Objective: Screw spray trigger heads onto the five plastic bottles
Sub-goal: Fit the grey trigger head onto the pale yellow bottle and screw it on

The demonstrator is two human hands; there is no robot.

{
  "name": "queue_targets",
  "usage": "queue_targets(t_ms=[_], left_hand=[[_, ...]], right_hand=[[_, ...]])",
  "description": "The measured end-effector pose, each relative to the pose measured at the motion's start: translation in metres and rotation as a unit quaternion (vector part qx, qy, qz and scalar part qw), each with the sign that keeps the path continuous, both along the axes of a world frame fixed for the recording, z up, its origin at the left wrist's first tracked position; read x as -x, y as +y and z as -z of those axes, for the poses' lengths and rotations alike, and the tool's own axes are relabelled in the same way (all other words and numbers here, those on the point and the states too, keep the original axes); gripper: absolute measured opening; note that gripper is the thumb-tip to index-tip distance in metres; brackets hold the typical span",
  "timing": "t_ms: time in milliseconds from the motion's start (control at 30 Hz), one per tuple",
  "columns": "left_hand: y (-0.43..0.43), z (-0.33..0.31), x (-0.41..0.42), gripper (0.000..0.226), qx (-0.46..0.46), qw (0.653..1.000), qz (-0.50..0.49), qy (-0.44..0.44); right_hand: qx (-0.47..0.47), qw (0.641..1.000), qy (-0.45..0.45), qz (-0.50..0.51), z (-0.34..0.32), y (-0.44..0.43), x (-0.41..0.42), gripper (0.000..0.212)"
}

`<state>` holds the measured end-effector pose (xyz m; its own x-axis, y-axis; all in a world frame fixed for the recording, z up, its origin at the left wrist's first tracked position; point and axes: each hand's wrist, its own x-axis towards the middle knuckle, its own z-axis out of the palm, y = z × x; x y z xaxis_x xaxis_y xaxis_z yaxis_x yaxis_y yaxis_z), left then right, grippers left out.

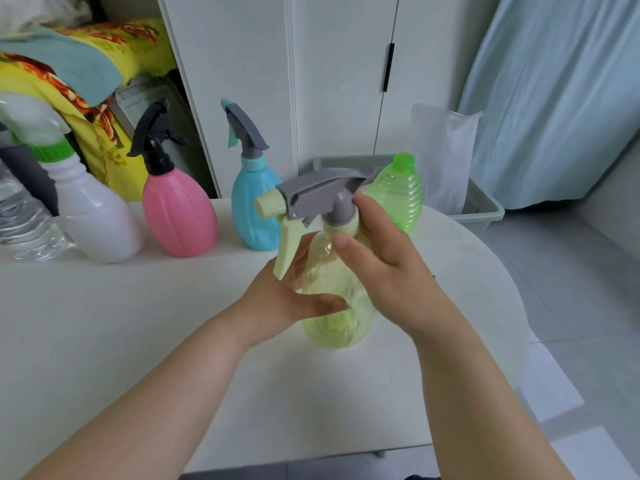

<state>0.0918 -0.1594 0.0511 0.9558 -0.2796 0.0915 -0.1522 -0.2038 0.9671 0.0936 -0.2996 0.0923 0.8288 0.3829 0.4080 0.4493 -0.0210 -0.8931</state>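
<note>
Right hand [381, 268] grips my yellow bottle's collar [341, 227], left hand [287, 296] steadies its body; three bottles capped — green bottle [398, 195] still headless.

A white worktop [104, 323] with a rounded right edge fills the lower view. At its far left lies a clear water bottle [24, 223] (only partly in view). Behind, a white wardrobe [311, 81] stands with a black handle [388, 67] on one door. Left of it, a yellow patterned cloth [104, 50] is piled with a pale blue towel [69, 64] draped over it. Right of the worktop, a grey bin [485, 206] sits on the pale tiled floor [571, 306], with a translucent bag [446, 150] standing in it. A light blue curtain [554, 91] hangs at the far right.
</note>
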Motion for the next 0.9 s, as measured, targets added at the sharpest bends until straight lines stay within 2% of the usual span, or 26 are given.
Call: queue_targets(t_ms=[100, 233, 367, 533, 633, 767, 900], left_hand=[[0.001, 0.001, 0.000, 0.061, 0.013, 1.000, -0.002, 0.008], [0.000, 0.001, 0.000, 0.069, 0.013, 1.000, -0.025, 0.011], [-0.001, 0.002, 0.000, 0.062, -0.003, 0.999, -0.031, -0.008], [-0.008, 0.005, 0.005, 0.063, 0.005, 0.998, -0.059, -0.027], [-0.009, 0.004, 0.007, 0.065, 0.000, 0.997, -0.071, -0.026], [-0.005, -0.002, 0.009, 0.058, -0.018, 0.999, -0.040, -0.016], [-0.006, -0.005, 0.006, 0.059, -0.039, 0.998, -0.033, -0.025]], right_hand=[[-0.042, 0.999, 0.022, 0.001, 0.000, -0.005, -0.001, 0.024], [-0.069, 0.996, -0.001, 0.064, 0.004, 0.001, -0.003, 0.021], [-0.080, 0.990, -0.016, 0.116, 0.008, 0.008, -0.001, 0.021], [-0.161, 0.985, 0.019, 0.066, 0.005, 0.005, -0.002, 0.019], [-0.137, 0.989, 0.018, 0.048, 0.003, 0.003, -0.002, 0.022], [-0.056, 0.997, -0.006, 0.058, 0.002, 0.003, 0.000, 0.043], [-0.015, 0.995, -0.035, 0.095, -0.001, 0.004, 0.000, 0.025]])
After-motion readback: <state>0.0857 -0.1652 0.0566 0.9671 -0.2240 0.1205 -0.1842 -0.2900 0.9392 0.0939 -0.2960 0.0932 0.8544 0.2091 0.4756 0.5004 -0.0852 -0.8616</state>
